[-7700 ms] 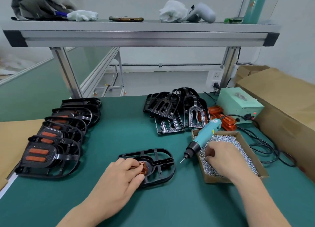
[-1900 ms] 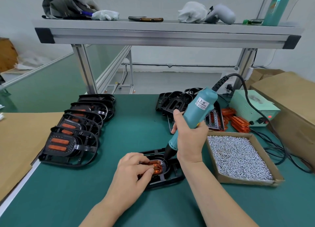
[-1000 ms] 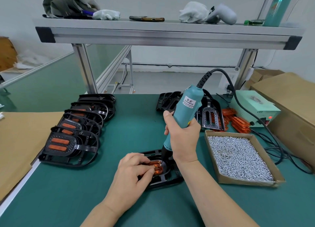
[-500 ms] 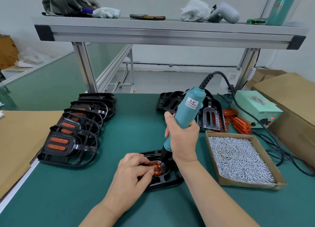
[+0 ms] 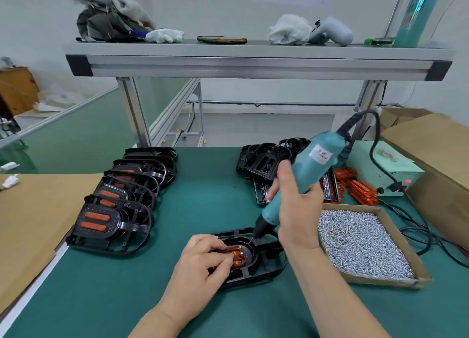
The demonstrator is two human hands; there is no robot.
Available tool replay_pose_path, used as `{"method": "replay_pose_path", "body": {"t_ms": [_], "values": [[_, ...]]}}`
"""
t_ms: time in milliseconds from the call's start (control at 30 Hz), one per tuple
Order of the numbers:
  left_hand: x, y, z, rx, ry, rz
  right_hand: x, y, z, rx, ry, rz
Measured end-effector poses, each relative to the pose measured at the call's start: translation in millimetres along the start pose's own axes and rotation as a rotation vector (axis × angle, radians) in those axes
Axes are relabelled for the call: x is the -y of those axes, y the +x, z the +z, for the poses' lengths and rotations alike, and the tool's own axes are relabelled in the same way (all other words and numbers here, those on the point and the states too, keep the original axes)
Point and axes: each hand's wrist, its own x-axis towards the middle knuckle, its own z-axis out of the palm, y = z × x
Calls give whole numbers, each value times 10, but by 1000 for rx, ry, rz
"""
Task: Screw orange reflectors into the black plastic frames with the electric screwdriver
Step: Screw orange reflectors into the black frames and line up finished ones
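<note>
A black plastic frame (image 5: pixel 264 269) lies flat on the green table in front of me. An orange reflector (image 5: pixel 237 255) sits in its middle recess. My left hand (image 5: pixel 200 269) pinches the reflector's near end and covers part of the frame. My right hand (image 5: pixel 297 205) grips the teal electric screwdriver (image 5: pixel 299 178), which leans up to the right. Its bit hangs just above the frame's far rim, a little behind the reflector. The screwdriver's black cable arcs back toward the power unit.
Finished frames with orange reflectors (image 5: pixel 119 205) overlap in a row at left. Bare frames (image 5: pixel 266 165) are piled at the back, loose reflectors (image 5: pixel 355 188) beside a green power unit (image 5: pixel 383 170). A cardboard tray of screws (image 5: pixel 360 244) lies right of my wrist. Cardboard (image 5: pixel 28 211) borders the left edge.
The screwdriver has lifted off the reflector and tilted further to the right; its bit now hangs clear of the part. My left hand keeps its hold on the reflector.
</note>
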Motion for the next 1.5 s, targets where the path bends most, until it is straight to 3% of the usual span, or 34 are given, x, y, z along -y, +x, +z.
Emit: {"method": "replay_pose_path", "body": {"t_ms": [233, 433, 800, 1333, 1400, 1500], "values": [[35, 2, 25, 10, -4, -12, 47, 568, -500, -351, 168, 311], [49, -3, 29, -12, -14, -9, -61, 797, -903, -459, 142, 501], [31, 1, 14, -1, -9, -1, -261, 880, -1168, -422, -164, 607], [16, -4, -7, 18, -9, -14, -115, 668, -1435, -258, -316, 582], [7, -8, -10, 23, -10, -20, -41, 639, -1518, -224, -441, 552], [-9, -15, -18, 32, 0, -23, 41, 573, -1640, -140, -1018, 377]]}}
